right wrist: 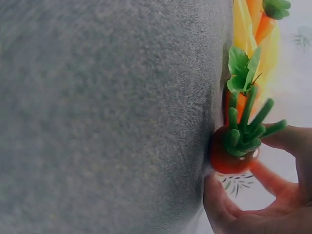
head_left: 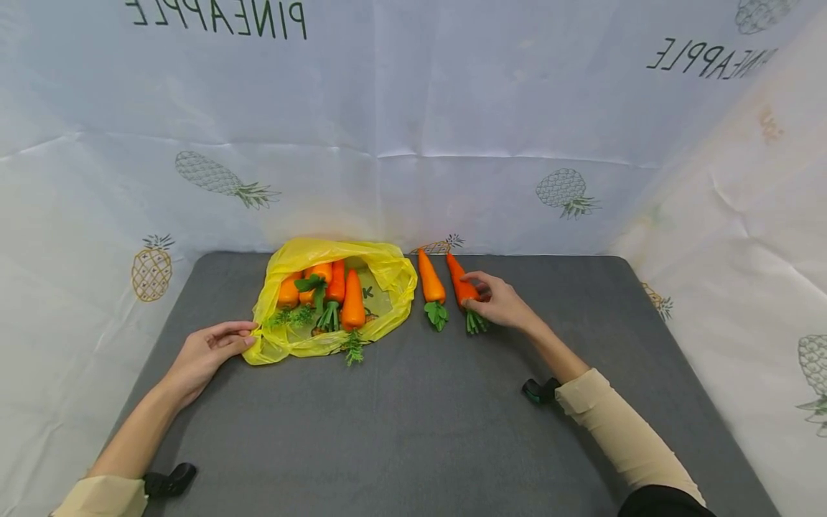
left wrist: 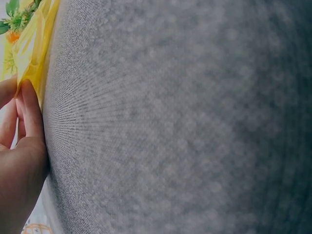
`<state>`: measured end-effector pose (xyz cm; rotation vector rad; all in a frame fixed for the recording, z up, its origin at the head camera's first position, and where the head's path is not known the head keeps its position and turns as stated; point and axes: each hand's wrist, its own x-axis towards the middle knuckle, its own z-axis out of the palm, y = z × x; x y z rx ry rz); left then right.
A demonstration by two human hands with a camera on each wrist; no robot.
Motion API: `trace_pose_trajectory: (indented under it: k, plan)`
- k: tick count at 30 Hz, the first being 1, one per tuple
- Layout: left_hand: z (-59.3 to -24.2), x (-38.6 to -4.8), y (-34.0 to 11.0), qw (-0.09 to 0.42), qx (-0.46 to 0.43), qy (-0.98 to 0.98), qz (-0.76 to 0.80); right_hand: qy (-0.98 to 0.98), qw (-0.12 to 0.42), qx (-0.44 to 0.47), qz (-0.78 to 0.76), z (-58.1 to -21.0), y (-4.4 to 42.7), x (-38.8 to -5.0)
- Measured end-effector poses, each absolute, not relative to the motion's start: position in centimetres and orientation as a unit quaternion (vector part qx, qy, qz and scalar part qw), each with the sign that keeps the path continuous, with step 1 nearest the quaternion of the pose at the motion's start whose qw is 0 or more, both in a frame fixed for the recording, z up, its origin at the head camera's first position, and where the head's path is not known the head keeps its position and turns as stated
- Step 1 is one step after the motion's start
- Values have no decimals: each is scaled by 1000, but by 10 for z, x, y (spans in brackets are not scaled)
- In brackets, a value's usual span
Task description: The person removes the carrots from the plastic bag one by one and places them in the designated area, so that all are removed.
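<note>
A yellow plastic bag (head_left: 394, 316) lies spread at the table's back left, its mouth toward me, with several orange carrots (head_left: 353, 298) inside. My left hand (head_left: 209, 352) pinches the bag's near left corner between thumb and fingers; the left wrist view also shows this hand (left wrist: 22, 146) at the yellow plastic (left wrist: 34, 58). To the right of the bag, my right hand (head_left: 497, 301) holds a red-orange carrot (head_left: 457, 276) with short green stalks. In the right wrist view, thumb and fingers sit around that carrot's thick end (right wrist: 229, 158). Another orange carrot (head_left: 428, 276) with broad leaves lies between it and the bag.
The grey table (head_left: 400, 431) ends at the back against a white cloth (head_left: 452, 108) printed with pineapples. A leafy sprig (head_left: 353, 346) hangs over the bag's near rim. Black wrist devices (head_left: 171, 480) are worn on both forearms.
</note>
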<state>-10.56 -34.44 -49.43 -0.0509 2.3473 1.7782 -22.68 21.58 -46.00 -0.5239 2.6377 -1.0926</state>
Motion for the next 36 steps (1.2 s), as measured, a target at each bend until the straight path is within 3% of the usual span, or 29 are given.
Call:
trace_pose_trajectory:
  k: [17,27,36]
  plan:
    - [-498,-105,-346,100,-15,786,610,890,15,-194,-412,-440,183,-215]
    - [-497,-105,-345,97,-15,785,612,868,18,-263,-422,-429,132,-207]
    - [-495,-106,-344,99,-20,791,603,847,64,-309,-427,-441,88,-206]
